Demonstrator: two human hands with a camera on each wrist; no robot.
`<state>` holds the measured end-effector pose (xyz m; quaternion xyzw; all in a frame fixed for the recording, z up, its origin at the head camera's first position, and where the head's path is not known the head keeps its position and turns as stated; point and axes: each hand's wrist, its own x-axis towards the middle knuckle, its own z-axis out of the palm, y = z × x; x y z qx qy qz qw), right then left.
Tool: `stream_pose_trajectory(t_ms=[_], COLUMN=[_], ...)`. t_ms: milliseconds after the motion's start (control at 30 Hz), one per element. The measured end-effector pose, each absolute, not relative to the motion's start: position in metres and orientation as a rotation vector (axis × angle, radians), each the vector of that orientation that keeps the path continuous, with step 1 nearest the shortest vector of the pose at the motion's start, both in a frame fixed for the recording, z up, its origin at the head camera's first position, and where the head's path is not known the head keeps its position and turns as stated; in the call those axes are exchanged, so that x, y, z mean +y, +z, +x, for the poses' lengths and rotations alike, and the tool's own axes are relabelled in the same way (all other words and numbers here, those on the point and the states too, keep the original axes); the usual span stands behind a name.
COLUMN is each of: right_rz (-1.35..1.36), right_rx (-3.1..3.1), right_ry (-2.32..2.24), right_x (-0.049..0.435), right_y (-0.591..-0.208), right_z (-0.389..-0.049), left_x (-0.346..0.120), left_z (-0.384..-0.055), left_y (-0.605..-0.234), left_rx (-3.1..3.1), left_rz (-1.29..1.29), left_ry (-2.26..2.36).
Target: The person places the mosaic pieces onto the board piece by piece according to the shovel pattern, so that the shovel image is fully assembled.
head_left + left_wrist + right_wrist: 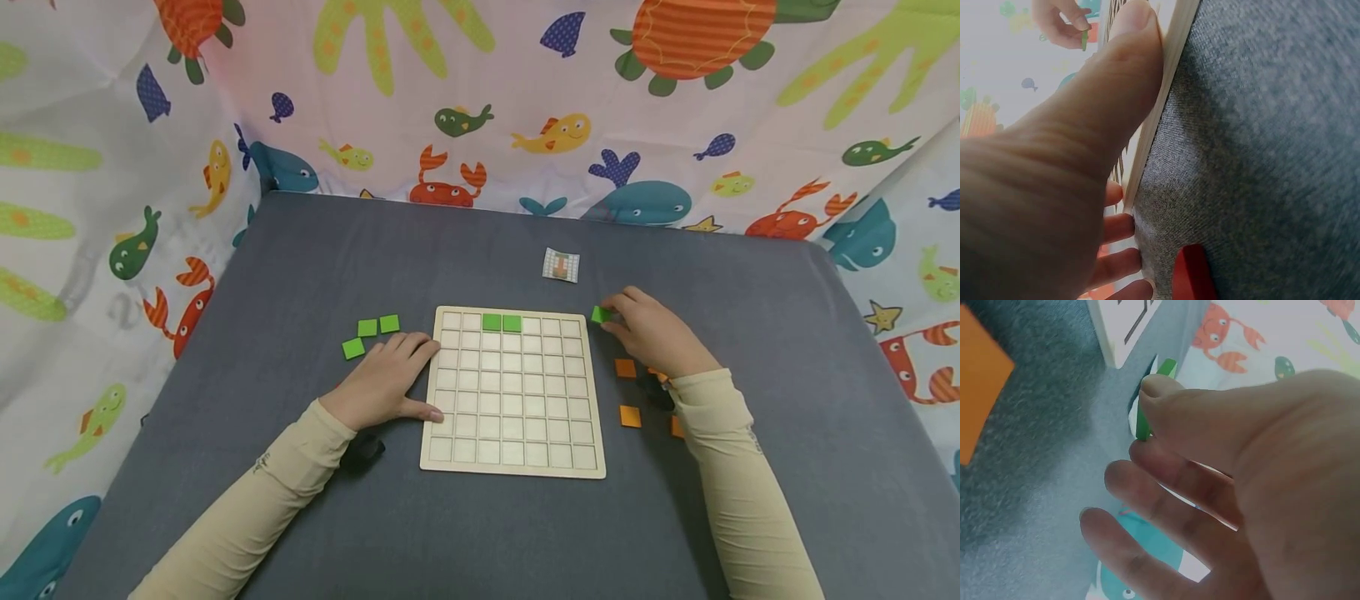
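A wooden grid board lies flat on the table, with two green square tiles side by side in its far row. My left hand rests at the board's left edge, fingers spread; in the left wrist view its thumb lies on the rim. Just off the far right corner, my right hand pinches another green tile between thumb and forefinger, held above the cloth. The other fingers of that hand are spread loosely.
Three green tiles lie left of the board. Several orange tiles lie to its right, some partly hidden under the right wrist. A small printed card lies beyond the board. Patterned cloth walls rise around the grey table.
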<state>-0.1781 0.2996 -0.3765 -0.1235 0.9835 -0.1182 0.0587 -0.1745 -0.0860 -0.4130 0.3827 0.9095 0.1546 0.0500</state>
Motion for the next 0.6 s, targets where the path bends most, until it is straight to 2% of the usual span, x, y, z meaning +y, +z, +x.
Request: stream_pose_trajectory(t_ms=[600], right_rz=[-0.542], right_rx=[2.979], right_ry=[-0.323], right_x=[0.275], right_y=[-0.382], right_z=[-0.187], left_x=[-0.087], left_z=[-0.175], left_y=[-0.411], left_rx=[2.779], left_rz=[1.170], left_ry=[0.468])
